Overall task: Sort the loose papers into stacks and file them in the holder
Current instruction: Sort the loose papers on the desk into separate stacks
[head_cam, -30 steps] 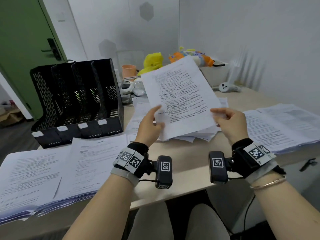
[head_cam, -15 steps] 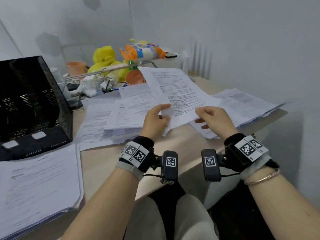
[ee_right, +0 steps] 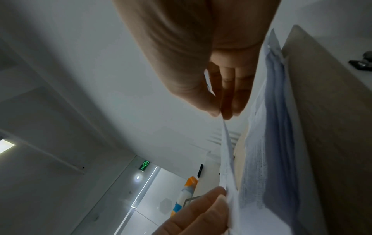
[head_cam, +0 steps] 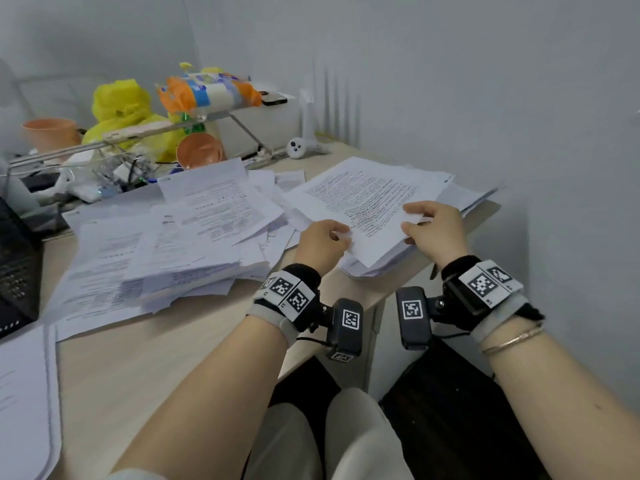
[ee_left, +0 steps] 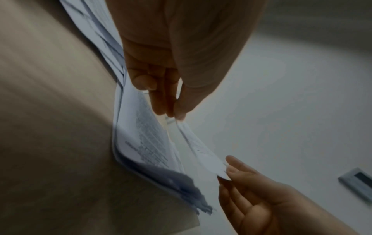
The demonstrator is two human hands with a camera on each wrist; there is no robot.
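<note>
A printed sheet [head_cam: 367, 199] lies almost flat just above the right-hand paper stack [head_cam: 377, 266] near the desk's right corner. My left hand [head_cam: 341, 237] pinches its near left edge and my right hand [head_cam: 410, 220] pinches its near right edge. In the left wrist view the left hand [ee_left: 177, 115] holds the sheet [ee_left: 199, 146] a little above the stack [ee_left: 145, 139]. The right wrist view shows the right hand [ee_right: 221, 115] pinching the sheet [ee_right: 227, 159] edge-on beside the stack [ee_right: 261, 159]. A messy pile of loose papers [head_cam: 173, 258] fills the desk's middle. Only a corner of the black holder [head_cam: 17, 268] shows at far left.
Another paper stack [head_cam: 24, 393] lies at the near left. Behind the papers stand orange cups [head_cam: 52, 133], a yellow bag [head_cam: 121, 102], a snack pack [head_cam: 207, 91] on a metal rack and a white controller [head_cam: 298, 147]. A wall runs close along the desk's right side.
The sheet went from held upright in front of me to low and nearly flat over the right-hand stack. Both hands moved right with it, and my view swung right, away from the holder.
</note>
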